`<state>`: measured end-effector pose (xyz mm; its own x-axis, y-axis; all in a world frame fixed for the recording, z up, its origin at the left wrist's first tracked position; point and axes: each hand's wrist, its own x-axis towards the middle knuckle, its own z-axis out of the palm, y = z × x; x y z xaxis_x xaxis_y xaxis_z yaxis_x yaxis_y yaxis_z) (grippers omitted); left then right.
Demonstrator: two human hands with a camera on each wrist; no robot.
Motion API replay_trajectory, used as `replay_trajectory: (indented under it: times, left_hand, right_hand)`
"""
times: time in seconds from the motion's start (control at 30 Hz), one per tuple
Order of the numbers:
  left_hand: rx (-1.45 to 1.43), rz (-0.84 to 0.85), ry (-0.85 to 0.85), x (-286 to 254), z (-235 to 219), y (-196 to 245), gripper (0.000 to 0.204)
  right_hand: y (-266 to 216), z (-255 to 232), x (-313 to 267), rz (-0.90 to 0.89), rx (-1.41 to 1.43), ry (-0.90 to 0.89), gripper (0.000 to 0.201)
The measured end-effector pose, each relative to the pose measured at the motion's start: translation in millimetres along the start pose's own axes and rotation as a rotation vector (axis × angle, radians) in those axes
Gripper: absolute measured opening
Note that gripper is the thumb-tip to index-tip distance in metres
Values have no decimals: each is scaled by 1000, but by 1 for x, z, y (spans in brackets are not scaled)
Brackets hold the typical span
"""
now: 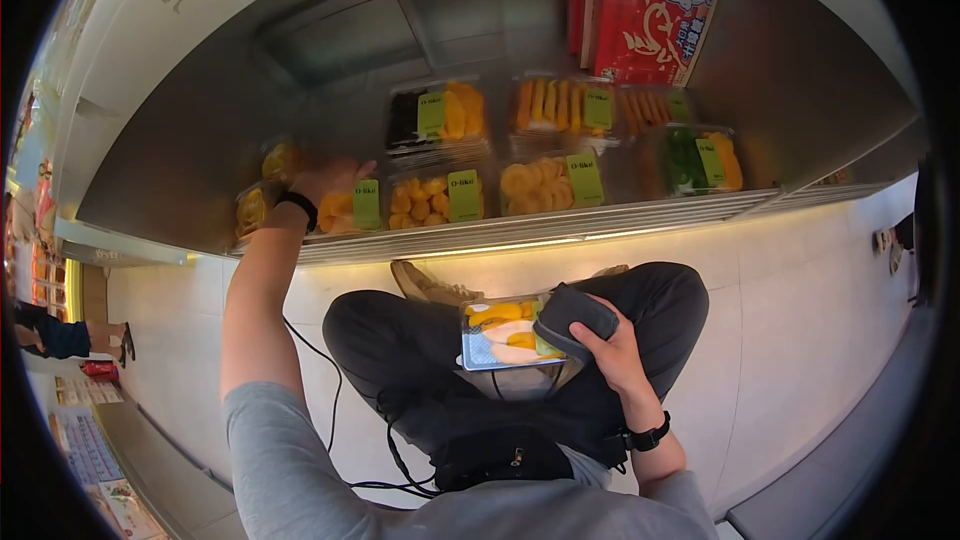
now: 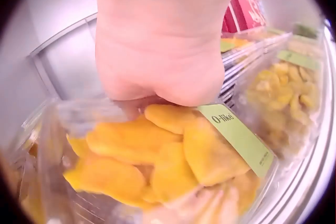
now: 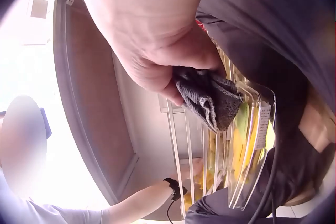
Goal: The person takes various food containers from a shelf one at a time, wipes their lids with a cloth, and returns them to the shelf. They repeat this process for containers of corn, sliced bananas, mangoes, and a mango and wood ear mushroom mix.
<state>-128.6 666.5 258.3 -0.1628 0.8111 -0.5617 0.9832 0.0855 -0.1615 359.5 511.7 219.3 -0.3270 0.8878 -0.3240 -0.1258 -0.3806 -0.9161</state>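
My left hand reaches into the shelf at a clear plastic box of dried mango with a green label. In the left wrist view its palm heel meets the box's edge, and blurred fingers show at the lower side; part of the hand is hidden. My right hand grips a folded dark grey cloth between thumb and fingers. The cloth overlaps the right end of another clear fruit box between my legs. That box holds yellow-orange slices and shows a blue-white patterned face.
Several clear boxes of dried fruit line the metal shelf to the right of my left hand. Red boxes stand at the back. A black cable hangs beside my leg. Other people's legs show at left.
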Motion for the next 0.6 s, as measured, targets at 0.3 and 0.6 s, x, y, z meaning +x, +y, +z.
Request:
replay_trajectory:
  times: [0.3,0.6]
  left_hand:
    - [-76,113,-184,44,64,-27,61]
    - [-33,102,-326,53,67,-46,56]
  right_hand:
    - [4,-8,3,37,-7,26,42]
    - [9,-6,6,31,20,35,42]
